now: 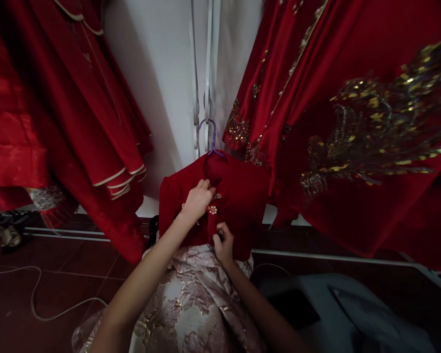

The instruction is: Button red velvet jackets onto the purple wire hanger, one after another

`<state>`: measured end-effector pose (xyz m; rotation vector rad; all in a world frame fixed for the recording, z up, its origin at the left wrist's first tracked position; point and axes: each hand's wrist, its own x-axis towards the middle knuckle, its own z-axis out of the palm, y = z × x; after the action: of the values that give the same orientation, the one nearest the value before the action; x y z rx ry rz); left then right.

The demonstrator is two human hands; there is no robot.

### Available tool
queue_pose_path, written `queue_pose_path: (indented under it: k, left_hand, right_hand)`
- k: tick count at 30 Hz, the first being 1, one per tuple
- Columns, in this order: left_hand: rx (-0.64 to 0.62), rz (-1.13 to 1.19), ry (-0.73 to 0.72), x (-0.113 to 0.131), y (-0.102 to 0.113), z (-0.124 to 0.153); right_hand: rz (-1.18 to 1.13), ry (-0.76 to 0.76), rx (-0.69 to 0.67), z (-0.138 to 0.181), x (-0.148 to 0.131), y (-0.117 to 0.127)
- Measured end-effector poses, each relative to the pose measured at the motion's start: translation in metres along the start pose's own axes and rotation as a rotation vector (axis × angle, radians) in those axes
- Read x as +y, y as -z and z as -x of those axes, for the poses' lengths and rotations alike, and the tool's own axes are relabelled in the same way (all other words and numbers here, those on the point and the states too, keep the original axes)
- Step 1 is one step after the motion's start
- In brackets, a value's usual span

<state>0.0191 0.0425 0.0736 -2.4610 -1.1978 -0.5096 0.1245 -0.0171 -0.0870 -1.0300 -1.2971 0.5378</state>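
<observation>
A short red jacket [244, 206] with jewelled flower-shaped fastenings [212, 210] hangs in front of me on a purple hanger [213, 142]. At its upper front, just below the neck opening, my left hand [199, 198] is closed with its fingers bunched on the cloth. Lower down, my right hand [224, 243] has curled fingers pinching the jacket's front edge. What lies under the fingertips of both hands is partly hidden. Beneath the jacket's hem spreads a pale skirt [194, 284] with a shiny leaf pattern.
Red garments with pale piping [95, 122] hang at the left, and a red gown with gold sequins [375, 127] at the right. White metal bars [208, 63] rise behind the hanger. A white cable [35, 304] crosses the tiled floor. A grey object [345, 309] stands at lower right.
</observation>
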Motion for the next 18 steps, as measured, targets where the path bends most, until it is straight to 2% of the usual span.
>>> queue_pose_path:
  k: [4,10,11,14,16,18]
  left_hand:
    - [0.072,-0.051,-0.222,-0.005,0.008,-0.006]
    - [0.102,-0.08,-0.323,-0.015,0.009,-0.011]
    - [0.107,-0.092,-0.328,-0.016,0.007,-0.012]
    - [0.12,-0.107,-0.303,-0.016,0.003,-0.012]
    - [0.121,-0.1,-0.282,-0.014,0.002,-0.011]
    - [0.117,-0.11,-0.279,-0.013,0.002,-0.01]
  right_hand:
    - [-0.049,0.033,0.024,-0.004,-0.01,0.003]
    - [-0.111,0.166,0.267,-0.048,-0.053,0.02]
    - [-0.131,0.184,0.272,-0.057,-0.06,0.023]
    - [-0.223,0.115,0.078,-0.074,-0.072,0.029]
    - [-0.264,0.032,-0.054,-0.074,-0.072,0.031]
    - [-0.278,-0.014,-0.068,-0.067,-0.07,0.032]
